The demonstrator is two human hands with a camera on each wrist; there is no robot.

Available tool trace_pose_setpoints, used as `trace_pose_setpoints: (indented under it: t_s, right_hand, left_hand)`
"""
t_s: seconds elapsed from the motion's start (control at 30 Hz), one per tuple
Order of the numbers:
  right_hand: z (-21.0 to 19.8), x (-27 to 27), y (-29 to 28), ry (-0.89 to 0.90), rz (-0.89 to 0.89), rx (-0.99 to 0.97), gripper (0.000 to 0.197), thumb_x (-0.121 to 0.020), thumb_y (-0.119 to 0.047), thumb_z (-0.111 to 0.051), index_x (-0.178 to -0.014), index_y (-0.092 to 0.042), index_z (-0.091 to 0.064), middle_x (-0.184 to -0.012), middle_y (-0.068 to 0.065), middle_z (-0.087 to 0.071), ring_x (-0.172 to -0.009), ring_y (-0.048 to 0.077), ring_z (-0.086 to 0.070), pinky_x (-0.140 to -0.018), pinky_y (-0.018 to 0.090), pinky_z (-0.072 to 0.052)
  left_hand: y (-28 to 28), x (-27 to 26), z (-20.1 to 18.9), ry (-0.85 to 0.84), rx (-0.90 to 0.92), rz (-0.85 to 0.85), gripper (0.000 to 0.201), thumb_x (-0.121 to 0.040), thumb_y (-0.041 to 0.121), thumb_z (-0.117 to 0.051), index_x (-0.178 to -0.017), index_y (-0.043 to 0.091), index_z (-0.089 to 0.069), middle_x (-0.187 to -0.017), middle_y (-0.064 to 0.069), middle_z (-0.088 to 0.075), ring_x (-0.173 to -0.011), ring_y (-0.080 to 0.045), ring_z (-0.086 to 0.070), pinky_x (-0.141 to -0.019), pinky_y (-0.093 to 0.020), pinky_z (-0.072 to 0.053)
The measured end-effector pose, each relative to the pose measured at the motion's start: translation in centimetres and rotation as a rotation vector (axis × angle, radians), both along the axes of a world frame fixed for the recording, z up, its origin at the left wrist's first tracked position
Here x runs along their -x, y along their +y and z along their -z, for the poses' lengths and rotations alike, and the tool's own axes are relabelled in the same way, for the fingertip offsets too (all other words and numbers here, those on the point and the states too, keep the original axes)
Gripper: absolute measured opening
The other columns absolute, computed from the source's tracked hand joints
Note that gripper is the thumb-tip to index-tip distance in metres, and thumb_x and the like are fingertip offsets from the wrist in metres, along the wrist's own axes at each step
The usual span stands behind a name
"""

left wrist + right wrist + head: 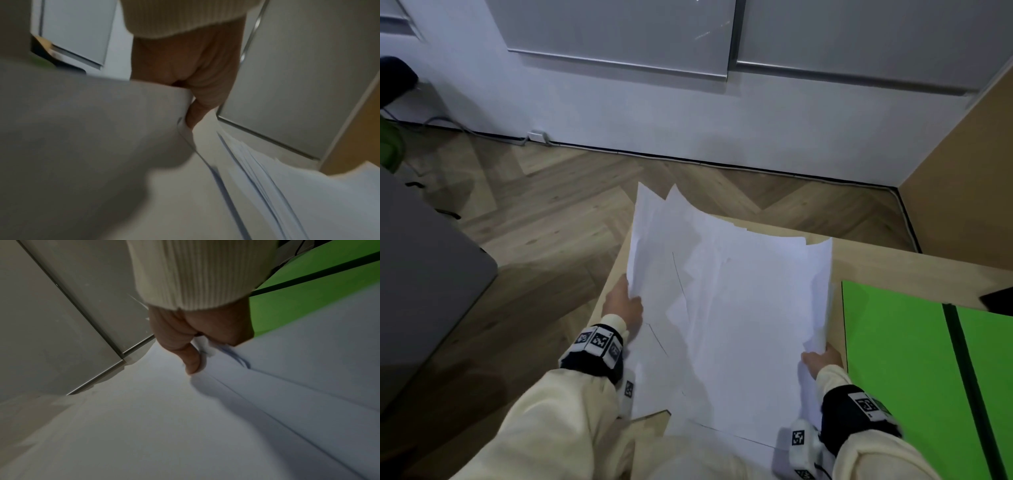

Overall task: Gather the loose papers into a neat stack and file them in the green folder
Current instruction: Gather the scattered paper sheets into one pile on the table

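Note:
A loose, uneven bundle of white papers (726, 308) is held up over the wooden table, its sheets fanned and misaligned at the far end. My left hand (624, 306) grips the bundle's left edge, with the thumb on top (197, 112). My right hand (822, 359) pinches the right edge near the lower corner (197, 352). The green folder (893, 359) lies open on the table to the right, with a dark spine (962, 370) down its middle. The fingers under the sheets are hidden.
The light wooden table (893, 263) ends just behind the papers, with herringbone floor (551, 212) beyond. A grey surface (424, 274) stands at the left. White wall and cabinet panels (619, 34) fill the back; a wooden panel (969, 137) rises at right.

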State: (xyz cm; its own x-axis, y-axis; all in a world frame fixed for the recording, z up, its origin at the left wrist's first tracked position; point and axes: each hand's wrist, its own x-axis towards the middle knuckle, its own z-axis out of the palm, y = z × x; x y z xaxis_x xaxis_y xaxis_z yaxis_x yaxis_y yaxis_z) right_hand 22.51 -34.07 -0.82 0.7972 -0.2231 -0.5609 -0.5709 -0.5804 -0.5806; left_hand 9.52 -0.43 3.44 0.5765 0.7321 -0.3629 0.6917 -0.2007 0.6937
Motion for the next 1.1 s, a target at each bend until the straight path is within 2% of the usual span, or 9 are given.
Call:
trace_pose_setpoints:
  t_s: [0.1,0.27,0.4,0.5,0.67,0.8,0.9,0.97,1.1]
  right_hand:
    - [-0.4,0.4,0.2,0.02,-0.006,0.013,0.042,-0.084,0.007,-0.054,-0.126,0.013,-0.051,-0.129,0.029,-0.055,-0.116,0.041,-0.055,-0.096,0.039,-0.043]
    - [-0.6,1.3,0.4,0.026,-0.029,0.034,0.041,-0.082,0.008,-0.055,-0.122,0.013,-0.054,-0.126,0.028,-0.058,-0.113,0.041,-0.057,-0.094,0.039,-0.045]
    - [-1.4,2.0,0.6,0.056,-0.021,0.047,0.044,-0.083,0.003,-0.056,-0.126,0.013,-0.05,-0.131,0.026,-0.055,-0.117,0.039,-0.055,-0.095,0.037,-0.044]
    - [-1.7,2.8,0.2,0.057,-0.002,0.089,0.05,-0.081,-0.008,-0.065,-0.126,0.011,-0.051,-0.132,0.025,-0.056,-0.119,0.039,-0.055,-0.096,0.036,-0.044]
    - [-1.9,3.6,-0.1,0.035,-0.016,0.07,0.051,-0.08,-0.011,-0.069,-0.124,0.01,-0.053,-0.13,0.026,-0.057,-0.118,0.04,-0.056,-0.099,0.041,-0.045]
    - [-2.5,3.9,0.1,0.044,-0.017,0.037,0.06,-0.083,-0.011,-0.067,-0.133,0.012,-0.043,-0.139,0.026,-0.047,-0.127,0.04,-0.048,-0.105,0.039,-0.038]
    - [-2.7,4.1,0.6,0.073,-0.056,0.004,0.069,-0.082,-0.015,-0.068,-0.138,0.01,-0.036,-0.144,0.024,-0.042,-0.131,0.039,-0.043,-0.11,0.042,-0.036]
    - [-2.7,4.0,0.9,0.11,-0.073,-0.003,0.074,-0.082,-0.015,-0.069,-0.14,0.01,-0.031,-0.147,0.023,-0.038,-0.133,0.039,-0.041,-0.11,0.044,-0.036]
    - [-2.7,3.5,1.1,0.168,-0.065,-0.044,0.062,-0.087,-0.013,-0.062,-0.137,0.011,-0.034,-0.142,0.025,-0.044,-0.129,0.038,-0.046,-0.104,0.04,-0.038]
  left_hand:
    - [1.6,1.4,-0.9,-0.009,0.043,-0.045,0.048,-0.078,0.003,-0.053,-0.126,0.007,-0.053,-0.117,-0.019,-0.064,-0.101,-0.036,-0.06,-0.085,-0.038,-0.048]
    - [0.9,3.4,-1.0,0.068,0.142,-0.081,0.044,-0.073,0.011,-0.075,-0.112,-0.005,-0.062,-0.108,-0.014,-0.069,-0.099,-0.033,-0.066,-0.081,-0.032,-0.05]
    - [-0.3,3.5,-2.2,0.074,0.017,-0.057,0.034,-0.081,0.006,-0.065,-0.112,-0.006,-0.062,-0.112,-0.021,-0.068,-0.104,-0.036,-0.064,-0.078,-0.029,-0.044]
    - [0.3,3.0,-5.0,0.051,-0.161,-0.017,0.027,-0.077,0.014,-0.065,-0.102,0.003,-0.069,-0.102,-0.022,-0.072,-0.095,-0.039,-0.067,-0.083,-0.038,-0.053]
    - [0.9,2.1,-11.8,-0.25,-0.266,-0.074,0.018,-0.076,0.015,-0.069,-0.085,-0.001,-0.069,-0.082,-0.023,-0.072,-0.075,-0.031,-0.07,-0.062,-0.031,-0.048]
    - [0.7,2.1,-16.5,-0.536,-0.204,-0.171,0.018,-0.075,0.008,-0.071,-0.093,0.003,-0.07,-0.088,-0.007,-0.069,-0.076,-0.015,-0.064,-0.067,-0.025,-0.047]
    - [1.0,1.7,-16.5,-0.697,-0.072,-0.175,0.018,-0.073,0.005,-0.071,-0.087,0.016,-0.069,-0.09,-0.005,-0.07,-0.081,-0.015,-0.068,-0.077,-0.027,-0.053]
    - [0.4,1.1,-15.0,-0.726,0.071,-0.156,0.024,-0.075,-0.002,-0.069,-0.096,0.01,-0.068,-0.091,-0.006,-0.071,-0.078,-0.013,-0.07,-0.074,-0.024,-0.056]
    - [-2.4,0.7,-8.4,-0.405,0.265,-0.016,0.045,-0.077,-0.01,-0.066,-0.12,-0.005,-0.056,-0.112,-0.014,-0.065,-0.091,-0.023,-0.065,-0.075,-0.024,-0.053]
